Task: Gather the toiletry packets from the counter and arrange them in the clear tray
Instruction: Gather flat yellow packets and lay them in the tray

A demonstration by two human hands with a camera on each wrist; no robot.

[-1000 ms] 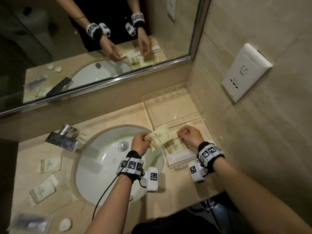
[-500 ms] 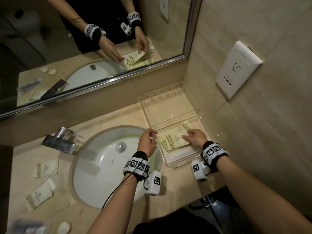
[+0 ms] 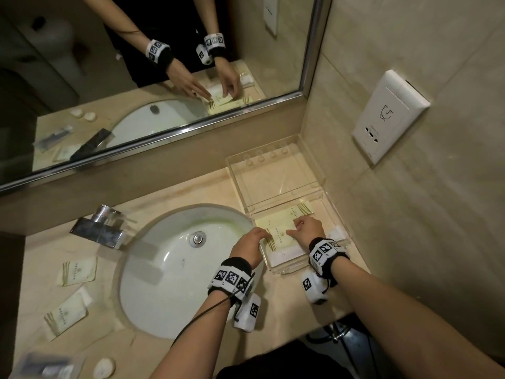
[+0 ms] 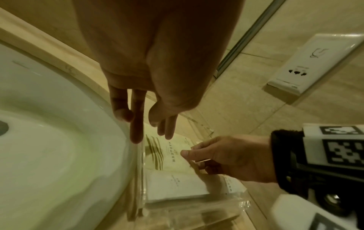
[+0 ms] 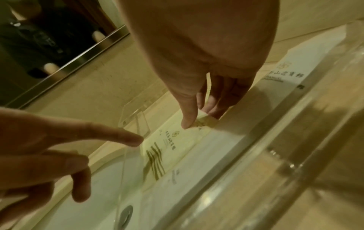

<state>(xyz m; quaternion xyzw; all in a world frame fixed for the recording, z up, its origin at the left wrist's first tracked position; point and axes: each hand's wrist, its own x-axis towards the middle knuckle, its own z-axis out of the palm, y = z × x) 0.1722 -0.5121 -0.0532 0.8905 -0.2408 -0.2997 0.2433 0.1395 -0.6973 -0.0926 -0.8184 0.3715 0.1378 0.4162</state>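
Observation:
The clear tray (image 3: 289,268) stands right of the sink, its lid (image 3: 276,181) swung open behind it. A cream toiletry packet (image 3: 281,236) (image 4: 169,154) (image 5: 173,140) with dark stripes lies on top of other packets in the tray. My right hand (image 3: 293,227) (image 4: 189,152) (image 5: 197,123) pinches the packet's right corner between thumb and fingers. At the packet's striped left edge by the tray wall, my left hand (image 3: 266,236) (image 4: 149,132) (image 5: 135,140) touches it with straight fingers. Two more cream packets (image 3: 78,270) (image 3: 67,310) lie on the counter left of the sink.
A white packet (image 3: 289,253) lies under the cream one in the tray. The sink (image 3: 185,269) and faucet (image 3: 98,228) fill the middle. A clear-wrapped item (image 3: 46,367) and a round soap (image 3: 105,366) sit front left. A socket plate (image 3: 390,116) is on the right wall.
Both hands carried the packet from over the sink's edge into the tray. My left hand let go and now touches its edge; my right hand still pinches it.

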